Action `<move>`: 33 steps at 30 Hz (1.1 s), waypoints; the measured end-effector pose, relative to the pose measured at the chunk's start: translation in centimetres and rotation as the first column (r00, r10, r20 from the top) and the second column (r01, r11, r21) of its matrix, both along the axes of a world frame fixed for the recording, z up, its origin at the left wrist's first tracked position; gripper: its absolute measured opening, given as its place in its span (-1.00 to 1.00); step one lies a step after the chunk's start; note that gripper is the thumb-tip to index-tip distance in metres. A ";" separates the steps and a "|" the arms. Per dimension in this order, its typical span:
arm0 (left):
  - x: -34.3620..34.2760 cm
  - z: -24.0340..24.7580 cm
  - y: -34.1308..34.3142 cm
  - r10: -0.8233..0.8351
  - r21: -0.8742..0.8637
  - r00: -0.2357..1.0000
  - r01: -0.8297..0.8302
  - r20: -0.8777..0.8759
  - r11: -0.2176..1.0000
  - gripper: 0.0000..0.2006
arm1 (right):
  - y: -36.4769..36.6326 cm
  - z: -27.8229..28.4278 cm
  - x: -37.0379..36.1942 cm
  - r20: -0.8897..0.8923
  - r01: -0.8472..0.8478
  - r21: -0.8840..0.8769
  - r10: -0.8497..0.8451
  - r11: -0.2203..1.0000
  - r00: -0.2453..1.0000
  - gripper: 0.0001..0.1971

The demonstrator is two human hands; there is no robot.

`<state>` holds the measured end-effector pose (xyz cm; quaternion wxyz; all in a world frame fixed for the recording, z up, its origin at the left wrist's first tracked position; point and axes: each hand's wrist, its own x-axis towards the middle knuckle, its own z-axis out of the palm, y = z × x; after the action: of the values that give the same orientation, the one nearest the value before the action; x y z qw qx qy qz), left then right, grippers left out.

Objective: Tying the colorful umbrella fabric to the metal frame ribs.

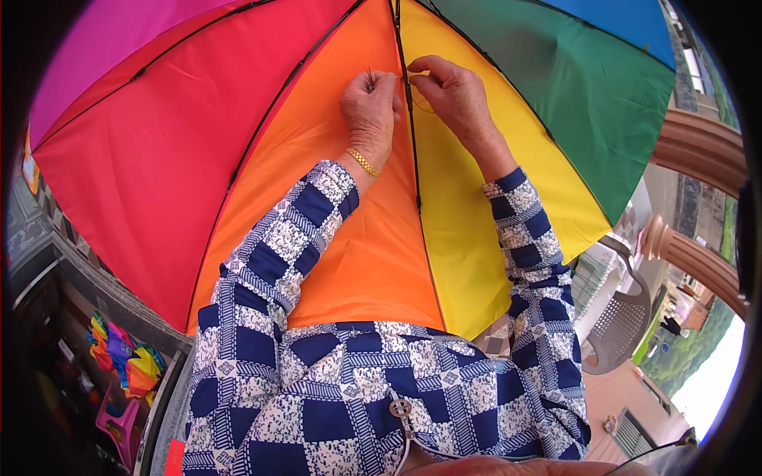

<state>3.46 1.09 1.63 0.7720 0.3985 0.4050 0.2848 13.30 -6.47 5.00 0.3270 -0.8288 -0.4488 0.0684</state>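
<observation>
An opened rainbow umbrella [341, 262] fills the middle of the view, its inner side and black ribs facing me. My left hand [371, 107] is closed just left of a rib [410, 127], over the orange panel. Several thin dark strands [371, 77] stick up from its fingers; I cannot tell if they are wires or threads. Just right of the same rib, over the yellow panel, my right hand [452, 95] pinches a fine thread [422, 105], which hangs in a loose loop. Both sets of fingertips meet close to the rib, and what lies between them is too small to make out.
Bunched multicoloured cloth [127, 357] and a pink plastic stool [119, 424] are at the lower left. A grey chair with a perforated seat [619, 329] stands at the right, near brown round columns [698, 147]. The umbrella's lower edge reaches my waist.
</observation>
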 end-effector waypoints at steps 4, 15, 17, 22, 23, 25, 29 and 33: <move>-0.1 0.1 0.0 -0.017 0.000 1.000 0.017 -0.012 1.000 -0.87 | 0.3 -0.6 0.3 -0.028 -0.029 -0.019 0.028 0.999 0.999 -0.88; -0.4 0.1 0.4 -0.031 -0.021 0.999 0.031 0.017 0.999 -0.89 | 0.2 -1.3 1.1 0.003 -0.103 0.043 0.103 0.994 0.995 -0.90; -0.4 0.1 0.6 -0.038 -0.025 0.999 0.038 0.024 0.999 -0.89 | 0.1 -1.5 1.2 0.033 -0.138 0.061 0.136 0.989 0.990 -0.91; -0.7 0.4 1.6 -0.119 0.006 0.993 0.119 0.011 0.993 -0.89 | 0.1 -1.5 1.2 0.028 -0.130 0.078 0.128 0.989 0.991 -0.91; -0.8 0.5 1.7 -0.153 0.025 0.988 0.153 -0.005 0.988 -0.89 | 0.0 -1.5 1.2 0.048 -0.127 0.072 0.124 0.989 0.991 -0.91; -0.8 0.4 1.6 -0.178 0.055 0.984 0.179 -0.035 0.982 -0.88 | -0.4 -1.3 1.0 0.091 -0.119 0.060 0.113 0.991 0.989 -0.91; -1.1 -0.2 1.7 -0.210 0.139 0.973 0.222 -0.100 0.965 -0.87 | -1.3 1.2 0.2 -0.037 -0.121 -0.031 0.120 0.992 0.992 -0.92; -0.9 -0.5 1.6 -0.203 0.199 0.974 0.220 -0.100 0.955 -0.86 | -2.2 2.2 0.1 0.102 -0.201 -0.161 0.218 0.966 0.971 -0.91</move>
<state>2.53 2.71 1.16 0.7354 0.5294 0.3579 0.2255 13.36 -8.68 7.24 0.2276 -0.8014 -0.5463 0.0866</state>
